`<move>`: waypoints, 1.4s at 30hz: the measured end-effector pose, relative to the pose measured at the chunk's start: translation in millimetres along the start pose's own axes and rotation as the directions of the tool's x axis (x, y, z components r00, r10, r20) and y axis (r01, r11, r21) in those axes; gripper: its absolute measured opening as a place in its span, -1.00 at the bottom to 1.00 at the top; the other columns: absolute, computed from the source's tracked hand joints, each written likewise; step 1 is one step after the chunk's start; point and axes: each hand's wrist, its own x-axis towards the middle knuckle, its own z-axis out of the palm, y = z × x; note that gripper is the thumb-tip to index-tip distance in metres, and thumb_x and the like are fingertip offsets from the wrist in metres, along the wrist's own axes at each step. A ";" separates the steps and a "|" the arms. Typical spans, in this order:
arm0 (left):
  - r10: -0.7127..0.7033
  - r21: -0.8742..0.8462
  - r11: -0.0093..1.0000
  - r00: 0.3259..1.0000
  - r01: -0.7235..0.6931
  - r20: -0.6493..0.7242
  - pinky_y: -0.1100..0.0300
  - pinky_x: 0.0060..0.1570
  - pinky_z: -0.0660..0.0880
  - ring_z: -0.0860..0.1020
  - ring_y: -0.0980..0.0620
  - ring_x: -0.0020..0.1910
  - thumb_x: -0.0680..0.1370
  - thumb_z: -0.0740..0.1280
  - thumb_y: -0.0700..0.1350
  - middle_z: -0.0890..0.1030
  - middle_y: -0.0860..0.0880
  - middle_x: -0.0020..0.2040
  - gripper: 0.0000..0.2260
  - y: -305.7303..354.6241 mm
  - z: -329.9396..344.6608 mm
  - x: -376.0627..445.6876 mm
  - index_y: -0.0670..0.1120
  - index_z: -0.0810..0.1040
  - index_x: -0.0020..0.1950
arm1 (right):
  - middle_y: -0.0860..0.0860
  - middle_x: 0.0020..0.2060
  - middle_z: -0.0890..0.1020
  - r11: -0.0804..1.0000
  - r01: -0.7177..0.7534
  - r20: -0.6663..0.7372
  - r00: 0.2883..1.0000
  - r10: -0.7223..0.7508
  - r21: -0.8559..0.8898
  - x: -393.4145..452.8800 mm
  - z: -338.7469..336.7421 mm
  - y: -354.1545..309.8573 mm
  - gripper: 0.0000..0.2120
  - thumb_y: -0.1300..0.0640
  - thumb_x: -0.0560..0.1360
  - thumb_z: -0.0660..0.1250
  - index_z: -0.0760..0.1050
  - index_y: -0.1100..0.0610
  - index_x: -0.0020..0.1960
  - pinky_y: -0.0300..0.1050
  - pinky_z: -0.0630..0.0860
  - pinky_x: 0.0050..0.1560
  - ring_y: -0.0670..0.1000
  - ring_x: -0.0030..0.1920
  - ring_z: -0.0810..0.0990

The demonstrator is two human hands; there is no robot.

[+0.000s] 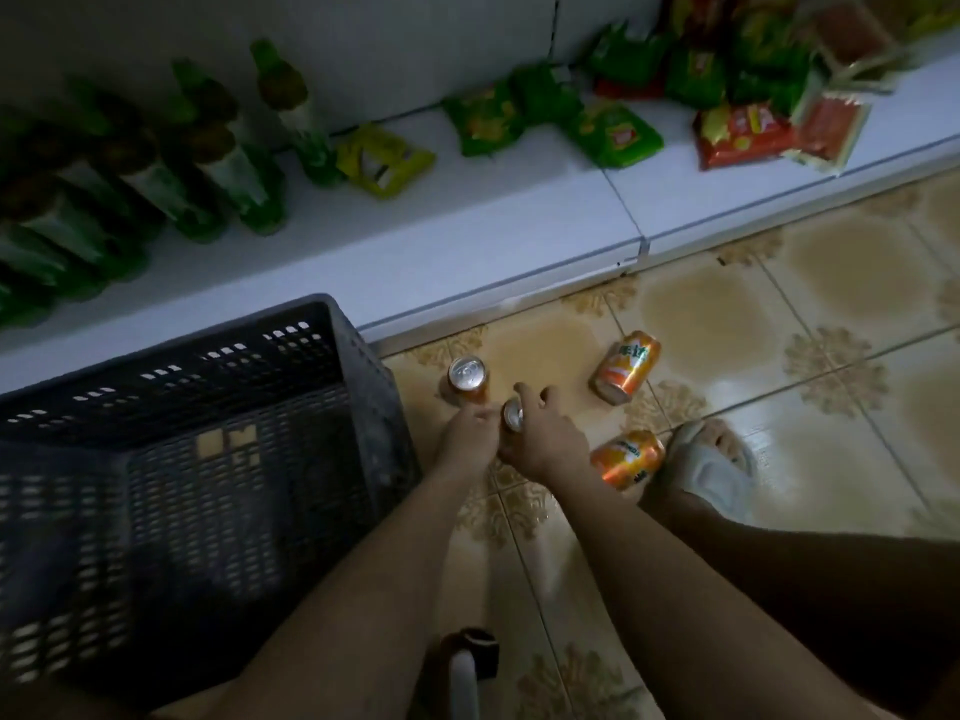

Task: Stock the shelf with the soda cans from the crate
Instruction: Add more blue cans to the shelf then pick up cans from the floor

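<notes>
Several orange soda cans are on the tiled floor to the right of a dark perforated crate (332,356). One can (467,379) stands upright beside the crate. Another can (627,366) lies on its side farther right, and a third can (627,458) lies by my foot. Both hands meet around an upright can (513,415): my left hand (467,439) grips it from the left, my right hand (545,433) curls round it from the right. The white shelf (467,236) runs along the floor behind.
Green bottles (218,148) stand in rows on the shelf's left part. Green snack bags (613,127) and red snack bags (743,135) lie farther right on it. My foot in a pale slipper (717,470) rests near the lying can. The crate's inside is dark.
</notes>
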 end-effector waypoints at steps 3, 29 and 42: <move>-0.032 -0.075 0.997 0.997 0.036 0.065 0.07 -0.07 0.47 0.54 -0.31 0.13 0.66 0.18 0.00 0.57 -0.37 0.15 -0.63 -11.9 12.9 20.3 -0.31 0.56 0.10 | 0.12 0.39 0.20 0.998 0.015 0.032 0.999 -0.013 -0.067 31.1 19.0 10.2 -0.26 -0.07 0.45 0.43 0.10 -0.11 0.49 0.06 0.44 -0.04 0.32 0.15 0.54; 0.370 0.092 0.925 0.929 -0.368 0.001 0.17 -0.02 0.43 0.50 -0.12 0.18 0.67 0.12 -0.04 0.53 -0.15 0.25 -0.71 40.0 -121.7 -120.2 -0.11 0.46 0.32 | 0.03 0.11 0.59 0.685 0.165 -0.203 0.979 -0.026 0.709 -130.0 -93.9 -66.8 -0.37 -0.05 0.32 0.59 0.45 0.08 0.30 -0.16 0.56 -0.08 0.01 0.07 0.59; 0.689 0.191 0.725 0.695 -0.662 -0.206 0.18 -0.05 0.37 0.51 -0.05 0.04 0.65 0.16 -0.06 0.58 -0.10 0.12 -0.75 49.4 -376.3 -256.7 -0.13 0.53 0.21 | 0.10 -0.22 0.60 -0.153 0.231 -0.252 0.957 -0.144 0.961 -283.3 -91.9 -327.7 -0.72 -0.06 0.56 0.24 0.50 0.16 0.05 -0.08 0.58 -0.17 0.07 -0.25 0.60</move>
